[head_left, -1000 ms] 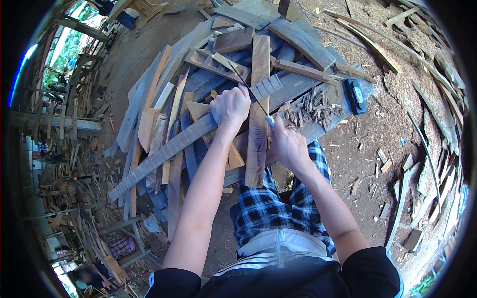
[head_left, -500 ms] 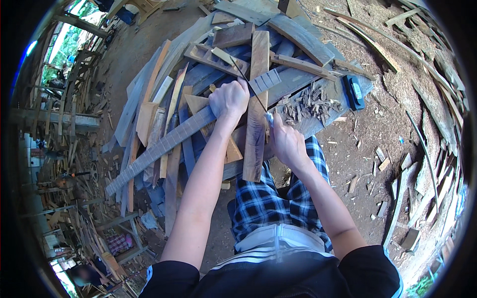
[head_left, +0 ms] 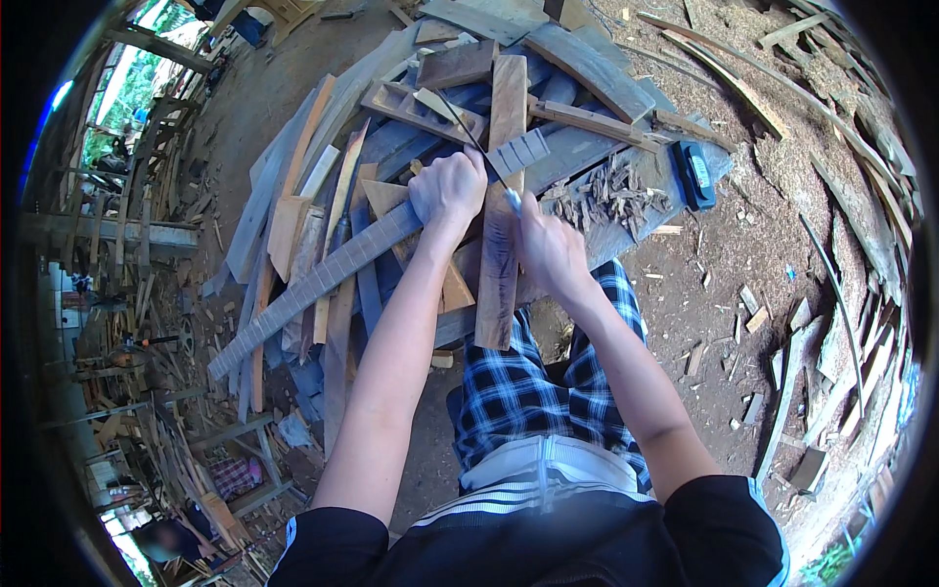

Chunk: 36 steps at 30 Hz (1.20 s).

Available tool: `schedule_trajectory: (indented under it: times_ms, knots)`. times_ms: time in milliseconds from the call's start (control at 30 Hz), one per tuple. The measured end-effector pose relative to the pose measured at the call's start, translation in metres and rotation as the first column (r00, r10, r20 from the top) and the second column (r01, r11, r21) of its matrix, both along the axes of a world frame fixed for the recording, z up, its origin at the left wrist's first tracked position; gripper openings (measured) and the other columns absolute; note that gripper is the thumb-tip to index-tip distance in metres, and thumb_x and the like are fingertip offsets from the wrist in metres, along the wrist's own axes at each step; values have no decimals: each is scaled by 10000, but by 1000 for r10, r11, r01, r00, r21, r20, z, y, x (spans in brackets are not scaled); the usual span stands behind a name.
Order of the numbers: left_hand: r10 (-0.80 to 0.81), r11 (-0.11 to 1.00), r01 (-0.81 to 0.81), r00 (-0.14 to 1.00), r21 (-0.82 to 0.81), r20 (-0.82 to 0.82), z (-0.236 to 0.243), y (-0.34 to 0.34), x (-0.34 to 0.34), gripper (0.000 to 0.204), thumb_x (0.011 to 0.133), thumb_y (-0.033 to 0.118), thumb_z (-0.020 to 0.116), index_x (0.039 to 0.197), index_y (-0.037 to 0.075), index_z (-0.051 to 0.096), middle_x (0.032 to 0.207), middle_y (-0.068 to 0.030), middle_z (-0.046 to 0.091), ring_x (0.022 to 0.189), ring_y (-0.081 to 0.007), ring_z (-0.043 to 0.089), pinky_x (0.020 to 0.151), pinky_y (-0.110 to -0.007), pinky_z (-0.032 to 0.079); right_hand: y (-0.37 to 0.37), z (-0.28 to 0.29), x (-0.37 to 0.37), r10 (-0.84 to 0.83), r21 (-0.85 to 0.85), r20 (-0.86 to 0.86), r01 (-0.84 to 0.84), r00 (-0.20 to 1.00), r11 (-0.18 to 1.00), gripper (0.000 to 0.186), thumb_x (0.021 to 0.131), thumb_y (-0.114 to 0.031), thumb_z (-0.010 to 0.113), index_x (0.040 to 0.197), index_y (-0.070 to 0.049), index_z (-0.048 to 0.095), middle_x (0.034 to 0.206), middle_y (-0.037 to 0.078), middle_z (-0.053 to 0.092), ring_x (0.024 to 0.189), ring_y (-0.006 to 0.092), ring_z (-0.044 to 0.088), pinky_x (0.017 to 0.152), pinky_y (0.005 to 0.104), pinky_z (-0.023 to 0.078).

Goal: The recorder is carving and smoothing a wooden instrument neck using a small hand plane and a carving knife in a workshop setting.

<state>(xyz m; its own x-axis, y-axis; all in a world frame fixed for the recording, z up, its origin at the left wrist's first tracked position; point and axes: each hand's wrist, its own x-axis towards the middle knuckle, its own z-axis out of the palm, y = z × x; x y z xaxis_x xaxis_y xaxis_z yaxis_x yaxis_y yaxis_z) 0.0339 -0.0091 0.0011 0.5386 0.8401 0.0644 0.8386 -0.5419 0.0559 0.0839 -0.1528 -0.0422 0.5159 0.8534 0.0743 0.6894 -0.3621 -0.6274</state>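
My left hand [head_left: 448,188] is closed round a long grey wooden slat [head_left: 313,291] with evenly spaced cross lines. The slat lies slantwise over a brown plank [head_left: 499,264], its short end sticking out past my fist. In my right hand [head_left: 553,245] is the pale blue-white handle of a hand tool with a thin dark blade [head_left: 496,170]. This blade crosses the slat right beside my left knuckles, pointing to the far left. Whether it is a saw or a file I cannot tell.
Boards and offcuts [head_left: 460,67] are piled under and around the work. Brown wood slivers [head_left: 616,201] lie in a heap on the right, near a dark box-shaped object [head_left: 694,176]. Long bark-edged strips [head_left: 782,391] and chips litter the ground. A person [head_left: 171,538] is at the lower left.
My right hand has moved up and slightly left, pushing the blade farther across the slat. My left hand and the slat have hardly shifted.
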Motion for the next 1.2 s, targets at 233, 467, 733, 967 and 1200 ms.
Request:
schedule_trajectory:
  times_ms: [233, 467, 733, 967, 1200]
  knots:
    - [16, 1000, -16, 1000, 1, -16, -9, 8, -10, 570, 962, 354, 314, 732, 5, 701, 765, -233, 668, 742, -409, 669, 702, -487, 529, -11, -4, -12, 12, -54, 14, -11, 1000, 998, 199, 870, -128, 523, 1006, -6, 441, 664, 222, 627, 626, 412, 637, 550, 500, 504]
    - [-19, 998, 18, 1000, 62, 10, -9, 3, -1, 542, 952, 334, 344, 692, 32, 711, 721, -218, 668, 714, -385, 679, 674, -466, 539, 14, -6, 1, -16, 35, 140, 12, 990, 999, 169, 864, -100, 516, 990, -11, 446, 615, 198, 614, 573, 366, 638, 492, 463, 503]
    - [3, 999, -3, 1000, 54, -2, -5, 6, -8, 537, 955, 328, 350, 682, 31, 705, 726, -216, 671, 712, -382, 679, 680, -470, 538, -27, 4, -13, 10, -82, 62, -5, 998, 997, 178, 855, -127, 533, 965, -25, 438, 594, 196, 606, 565, 372, 634, 480, 478, 485]
    - [-16, 998, 15, 1000, 54, 10, -11, 4, -6, 541, 958, 327, 344, 694, 29, 710, 740, -221, 670, 730, -390, 677, 685, -470, 538, 6, -7, -3, 6, 70, 105, -13, 994, 997, 155, 853, -111, 526, 937, -13, 440, 617, 189, 615, 575, 381, 628, 503, 473, 490]
    - [-12, 999, 12, 1000, 41, 7, -6, 3, -6, 555, 963, 330, 328, 703, 12, 701, 752, -229, 666, 729, -400, 670, 695, -485, 530, -14, 0, -7, -1, -18, 67, 2, 998, 1000, 183, 845, -115, 533, 981, -20, 455, 601, 196, 609, 570, 388, 630, 490, 487, 488]
